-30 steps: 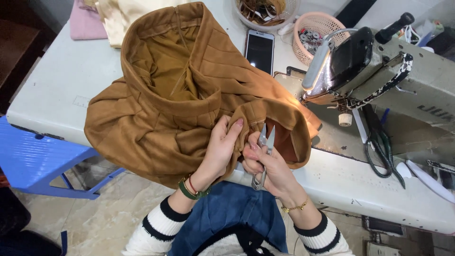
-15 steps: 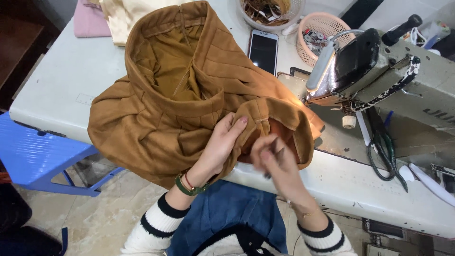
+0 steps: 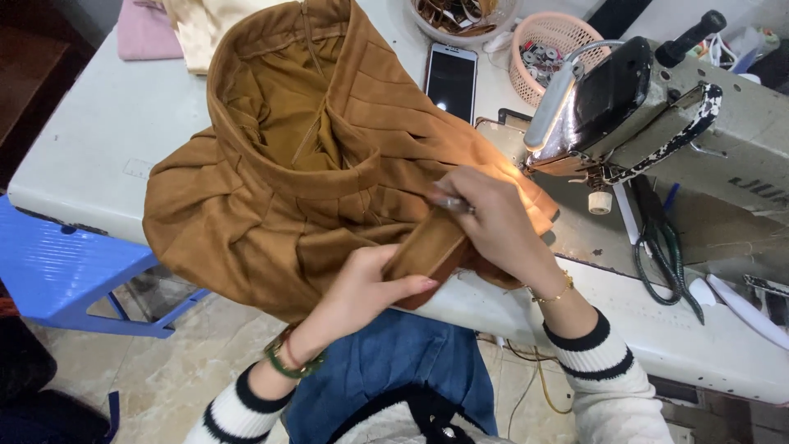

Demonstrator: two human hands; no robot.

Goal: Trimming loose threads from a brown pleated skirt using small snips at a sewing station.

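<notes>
Pinching a folded band of the brown garment (image 3: pixel 271 205) beside the sewing machine (image 3: pixel 657 107), the left hand (image 3: pixel 370 284) is keeping it taut while the right hand (image 3: pixel 485 218) is gripping small snips (image 3: pixel 452 203).

hands (image 3: pixel 427 255): 2 | brown garment (image 3: pixel 271 189): 1 | phone (image 3: pixel 450 82): 1 | pink basket (image 3: pixel 549 45): 1 | sewing machine (image 3: pixel 649 90): 1 | blue stool (image 3: pixel 66 275): 1

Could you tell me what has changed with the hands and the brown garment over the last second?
The right hand has lowered the small snips it held up a second ago; only a metal tip shows in it now, and it rests on the brown garment. The left hand has shifted to grip a folded band of the fabric at the table edge. The phone, pink basket and sewing machine stayed put.
</notes>
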